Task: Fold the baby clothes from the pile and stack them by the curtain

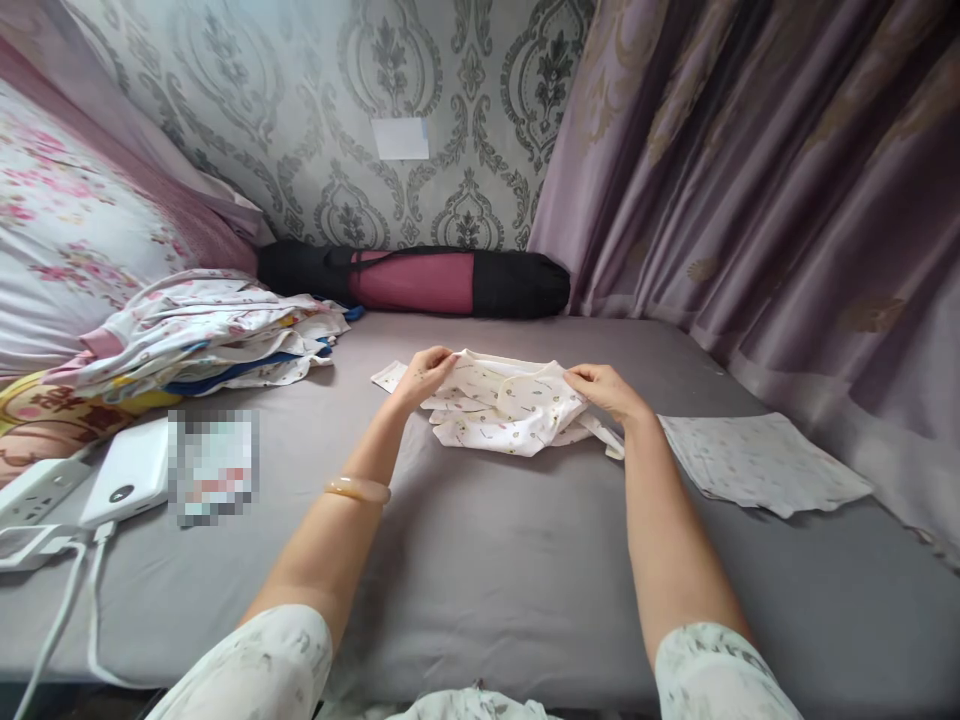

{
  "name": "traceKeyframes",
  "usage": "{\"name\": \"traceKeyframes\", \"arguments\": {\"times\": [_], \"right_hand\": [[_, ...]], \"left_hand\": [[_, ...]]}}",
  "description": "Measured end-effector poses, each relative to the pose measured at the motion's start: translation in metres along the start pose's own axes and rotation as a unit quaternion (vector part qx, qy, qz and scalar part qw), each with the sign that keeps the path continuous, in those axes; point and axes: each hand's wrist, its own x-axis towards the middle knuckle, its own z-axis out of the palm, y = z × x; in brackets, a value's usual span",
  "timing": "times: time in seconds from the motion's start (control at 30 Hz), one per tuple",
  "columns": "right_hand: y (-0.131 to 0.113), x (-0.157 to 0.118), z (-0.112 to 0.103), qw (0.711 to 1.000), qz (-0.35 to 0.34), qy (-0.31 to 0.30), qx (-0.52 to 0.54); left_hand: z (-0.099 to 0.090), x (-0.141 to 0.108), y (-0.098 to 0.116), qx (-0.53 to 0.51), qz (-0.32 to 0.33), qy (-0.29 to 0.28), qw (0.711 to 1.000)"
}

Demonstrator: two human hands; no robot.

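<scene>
A small white baby top [517, 405] with a scattered print hangs slightly raised over the grey sheet, its lower part bunched on the bed. My left hand [429, 375] pinches it at one shoulder beside the neckline. At the opposite shoulder, my right hand [604, 388] grips the cloth between thumb and fingers. One sleeve sticks out past my left hand, and another droops below my right hand. The neckline is stretched between the two hands.
Folded patterned cloth [765, 460] lies at right. Piled clothes [217, 330] sit at left, near a power bank [131, 475], a power strip [41, 490] and cables. A black and maroon roll bag [412, 282] lies along the wall. Purple curtains [712, 160] hang at right.
</scene>
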Motion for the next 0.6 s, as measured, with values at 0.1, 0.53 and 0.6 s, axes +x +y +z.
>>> {"name": "traceKeyframes", "arguments": {"times": [0.1, 0.53, 0.6], "right_hand": [[-0.015, -0.005, -0.002, 0.998, -0.067, 0.004, 0.001], [-0.105, -0.026, -0.036, 0.978, -0.187, 0.002, -0.097], [-0.123, -0.031, -0.042, 0.979, -0.178, -0.009, -0.095]], "left_hand": [[-0.013, 0.001, 0.019, -0.022, 0.029, 0.001, 0.999], [-0.093, 0.001, 0.121, 0.090, 0.145, 0.005, 0.985], [-0.104, 0.001, 0.134, 0.111, 0.145, -0.003, 0.983]]}}
